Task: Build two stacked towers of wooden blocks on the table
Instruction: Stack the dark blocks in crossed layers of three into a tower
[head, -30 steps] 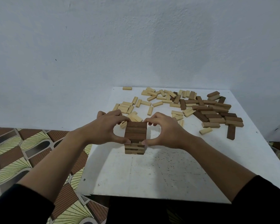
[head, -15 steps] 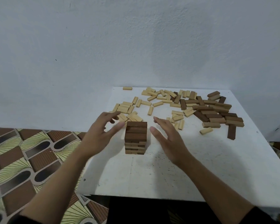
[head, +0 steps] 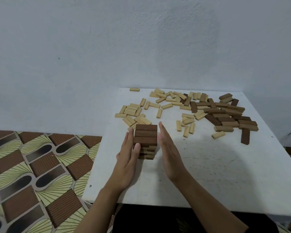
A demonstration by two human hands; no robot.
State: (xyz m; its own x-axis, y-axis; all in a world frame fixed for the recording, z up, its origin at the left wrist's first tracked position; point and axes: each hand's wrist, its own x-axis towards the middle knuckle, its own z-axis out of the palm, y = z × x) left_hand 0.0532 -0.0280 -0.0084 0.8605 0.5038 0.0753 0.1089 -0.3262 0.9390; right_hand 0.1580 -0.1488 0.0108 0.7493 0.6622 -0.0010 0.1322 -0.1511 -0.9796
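Observation:
A short tower of wooden blocks (head: 146, 137) stands near the left side of the white table (head: 208, 174), its top layer made of three dark brown blocks. My left hand (head: 128, 158) lies flat against the tower's left face, fingers straight, thumb touching the front. My right hand (head: 168, 148) stands flat on edge at the tower's right face, fingers straight. Neither hand holds a block. Loose light blocks (head: 134, 113) lie behind the tower. A heap of dark brown blocks (head: 228, 115) lies at the back right.
More light blocks (head: 185, 125) are scattered in the table's middle, and one (head: 134, 89) lies at the far edge. The wall rises right behind the table. A patterned floor (head: 32, 165) lies left of the table's left edge, close to the tower.
A second ago both hands cupped the tower's top with curled fingers. They let go, spread apart, and now have come back flat against its left and right sides.

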